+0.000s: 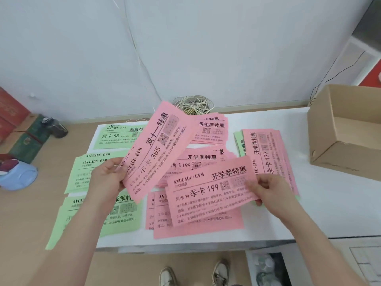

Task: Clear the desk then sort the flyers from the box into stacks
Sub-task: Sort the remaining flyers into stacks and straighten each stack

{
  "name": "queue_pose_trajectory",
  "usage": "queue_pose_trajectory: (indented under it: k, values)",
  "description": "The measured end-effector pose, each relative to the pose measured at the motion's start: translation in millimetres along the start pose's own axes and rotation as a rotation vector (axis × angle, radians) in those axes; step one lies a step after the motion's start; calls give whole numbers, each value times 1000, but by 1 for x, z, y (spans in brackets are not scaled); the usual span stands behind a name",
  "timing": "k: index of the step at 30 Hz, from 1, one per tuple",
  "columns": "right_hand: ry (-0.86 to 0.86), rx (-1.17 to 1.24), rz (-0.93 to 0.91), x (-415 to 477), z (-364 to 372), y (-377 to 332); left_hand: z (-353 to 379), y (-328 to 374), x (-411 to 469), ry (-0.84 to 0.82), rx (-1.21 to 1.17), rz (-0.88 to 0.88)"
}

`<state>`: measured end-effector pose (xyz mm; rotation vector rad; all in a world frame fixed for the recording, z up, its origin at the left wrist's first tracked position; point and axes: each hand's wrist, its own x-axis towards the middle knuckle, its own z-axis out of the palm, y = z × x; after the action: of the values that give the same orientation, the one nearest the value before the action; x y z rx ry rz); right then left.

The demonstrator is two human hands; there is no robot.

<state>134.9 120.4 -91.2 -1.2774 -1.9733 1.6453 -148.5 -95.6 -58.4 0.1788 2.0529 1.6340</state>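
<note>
Green paper comes first: the green stacks [86, 172] lie flat on the desk [309, 203], out to the side of the left hand [107, 178] and under its wrist. Its fingers are curled round the low end of a tilted pink flyer [156, 149], thumb on the front, and I cannot tell if it is one sheet or a few. Between the two hands lie the pink stacks [204, 159], flat and in a row going away from the person. The right hand [270, 188] pinches the end of a second pink flyer [210, 190] between thumb and bent fingers, and holds it just over the nearest pink stack. Behind the right hand's fingers is a turned pile [266, 153] of pink sheets with a bit of green peeking out, so it looks not sorted yet. Far off to the side of that hand stands the cardboard box [346, 129]; the part of its inside that shows has no flyers. I think the job is deep in the sorting step. The big words on the right hand's flyer look the same as on the middle pink stack, so the next move should be to lay it there, edges lined up, then let go. The small words look a bit different, so a close look first is smart.
</note>
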Motion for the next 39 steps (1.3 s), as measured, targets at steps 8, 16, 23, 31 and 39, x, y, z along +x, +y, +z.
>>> queue_pose_trajectory:
  k: [8,16,23,31,39]
  values:
    - [560,386,50,13,-29,7,13,-5,-15,-168,370,3]
    - [531,462,48,22,-20,1,26,-28,-24,-287,531,14]
    - [476,410,54,25,-2,-3,28,-44,-33,-187,769,307]
    - [461,473,81,25,1,-3,19,-68,-36,-18,948,742]
    - [418,578,77,23,-6,-1,2,-42,-66,-46,398,322]
